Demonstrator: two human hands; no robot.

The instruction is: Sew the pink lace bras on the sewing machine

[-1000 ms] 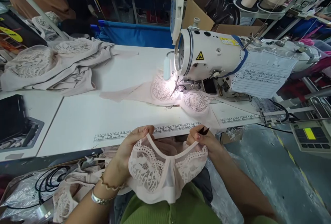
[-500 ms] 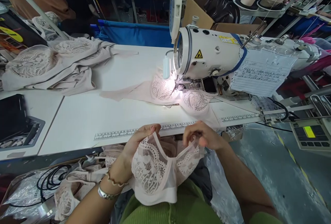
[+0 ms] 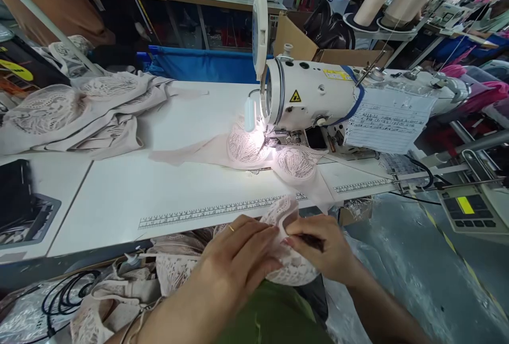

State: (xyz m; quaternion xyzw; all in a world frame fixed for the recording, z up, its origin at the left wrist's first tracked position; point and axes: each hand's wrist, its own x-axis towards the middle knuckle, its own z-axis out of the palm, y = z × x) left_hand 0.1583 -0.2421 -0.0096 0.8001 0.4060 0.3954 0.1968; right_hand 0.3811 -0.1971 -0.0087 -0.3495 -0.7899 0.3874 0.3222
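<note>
My left hand [image 3: 238, 256] and my right hand [image 3: 322, 248] meet over my lap, both gripping a pale pink lace bra piece [image 3: 284, 214] that is folded up between the fingers. A small dark tool [image 3: 308, 240] lies in my right hand against the lace. Just beyond is the white sewing table [image 3: 139, 185] with a printed ruler strip [image 3: 207, 211] along its front edge. Another lace bra [image 3: 248, 145] lies under the needle of the white sewing machine [image 3: 314, 97], lit by its lamp.
A heap of beige lace garments [image 3: 75, 113] covers the table's far left. More lace pieces [image 3: 119, 291] and black cables [image 3: 59, 296] lie below the front edge at left. A control panel [image 3: 463, 209] stands at right, a paper sheet [image 3: 387, 121] hangs on the machine.
The lace piece was spread open between my hands; now my hands have come together and folded it. The view has tilted slightly, and my left hand has turned palm down over the lace.
</note>
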